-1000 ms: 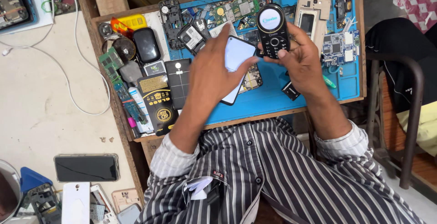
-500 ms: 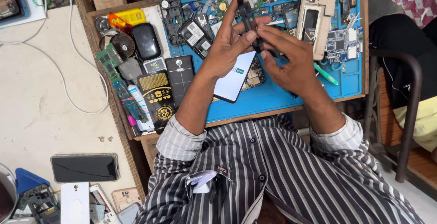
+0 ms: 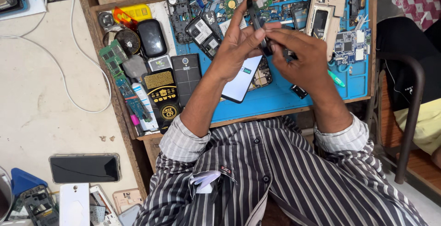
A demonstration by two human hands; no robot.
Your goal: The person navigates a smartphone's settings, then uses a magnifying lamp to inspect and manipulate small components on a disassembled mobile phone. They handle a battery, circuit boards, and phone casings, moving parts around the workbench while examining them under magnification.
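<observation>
Left hand: my left hand (image 3: 236,47) is raised above the blue mat (image 3: 275,95), fingers pinched on the dark handset (image 3: 258,22), so the grip is narrow and holding it.
Right hand: my right hand (image 3: 305,58) meets the left from the other side, fingertips closed on the lower end of the same handset; its grip is holding too.
Handset: slim and black, seen edge-on and tilted, held between both hands above the middle of the worktop (image 3: 112,93).
Under the hands: a white-screened phone (image 3: 241,81) lies flat on the mat, partly hidden by my left wrist.
Left of the mat: a black phone (image 3: 187,77) lies face up, just beside a black and gold box (image 3: 161,95).
Far right: a gold back cover (image 3: 327,10) rests near a circuit board (image 3: 350,44).
</observation>
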